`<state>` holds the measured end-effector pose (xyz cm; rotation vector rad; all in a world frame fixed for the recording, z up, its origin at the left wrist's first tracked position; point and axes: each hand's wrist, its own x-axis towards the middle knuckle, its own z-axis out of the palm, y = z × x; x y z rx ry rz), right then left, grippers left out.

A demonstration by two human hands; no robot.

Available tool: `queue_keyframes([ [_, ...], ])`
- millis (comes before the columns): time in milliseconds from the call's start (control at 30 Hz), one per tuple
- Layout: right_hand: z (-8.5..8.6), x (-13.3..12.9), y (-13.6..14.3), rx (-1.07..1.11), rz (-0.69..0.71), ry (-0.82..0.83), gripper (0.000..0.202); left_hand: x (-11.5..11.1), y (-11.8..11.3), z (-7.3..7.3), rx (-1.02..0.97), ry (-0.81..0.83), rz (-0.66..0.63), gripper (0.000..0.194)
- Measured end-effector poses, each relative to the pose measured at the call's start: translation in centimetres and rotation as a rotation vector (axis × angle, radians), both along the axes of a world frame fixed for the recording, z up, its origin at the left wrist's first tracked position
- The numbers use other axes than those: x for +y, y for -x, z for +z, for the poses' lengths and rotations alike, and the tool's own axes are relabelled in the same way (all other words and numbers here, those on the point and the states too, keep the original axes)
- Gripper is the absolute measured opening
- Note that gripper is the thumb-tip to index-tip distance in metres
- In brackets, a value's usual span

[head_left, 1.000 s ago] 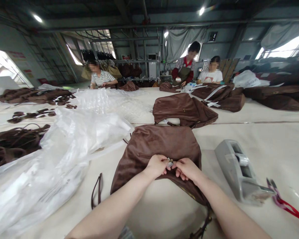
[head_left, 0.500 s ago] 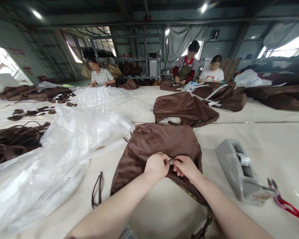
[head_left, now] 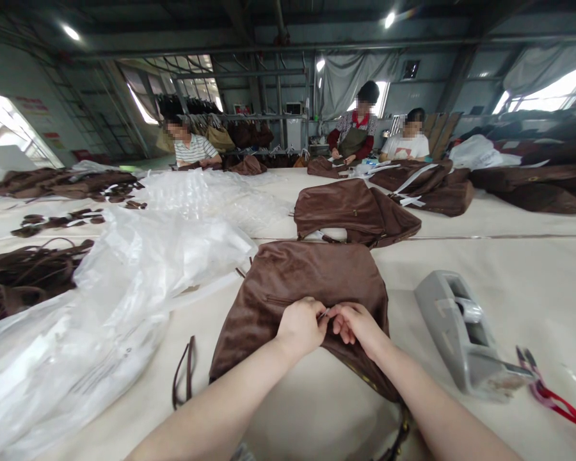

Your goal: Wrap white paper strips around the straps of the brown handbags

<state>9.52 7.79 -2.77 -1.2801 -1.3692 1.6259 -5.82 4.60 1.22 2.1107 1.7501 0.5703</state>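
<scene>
A brown leather handbag [head_left: 317, 272] lies flat in front of me, its front zip [head_left: 276, 301] running toward my fingers. My left hand [head_left: 301, 325] is closed in a pinch at the zip's right end, over a small pale, shiny bit [head_left: 323, 313]. My right hand [head_left: 352, 325] meets it there, thumb and forefinger pressed together and the other fingers curled. Fingertips hide most of what they pinch; I cannot tell what it is. The bag's open edge with a brass-coloured zip [head_left: 365, 374] curves below my right hand, and its strap [head_left: 398, 435] hangs near my right forearm.
Right of the bag stand a grey tape dispenser [head_left: 461, 339] and red-handled nippers [head_left: 540, 384]. Clear plastic bags [head_left: 139, 275] and brown straps [head_left: 29, 275] cover the left. Another brown bag [head_left: 336, 202] lies behind. Several people work across the table.
My hands stay at the same spot and have drawn closer, covering more of the small shiny bit. My view has shifted slightly.
</scene>
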Motion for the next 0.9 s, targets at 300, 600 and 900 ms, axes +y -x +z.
queue_keyframes([
  [300,0.4,-0.7,0.0,0.003,0.062,0.172,0.027,1.7,0.8,-1.6,-0.529,0.415,0.11,0.023],
  [600,-0.1,-1.1,1.0,0.223,-0.096,0.169,0.025,-0.5,-0.4,0.4,0.078,-0.085,-0.029,0.022],
  [900,-0.1,-1.3,1.0,0.351,-0.112,0.187,0.022,-2.7,-3.0,-0.2,0.535,-0.238,-0.147,0.022],
])
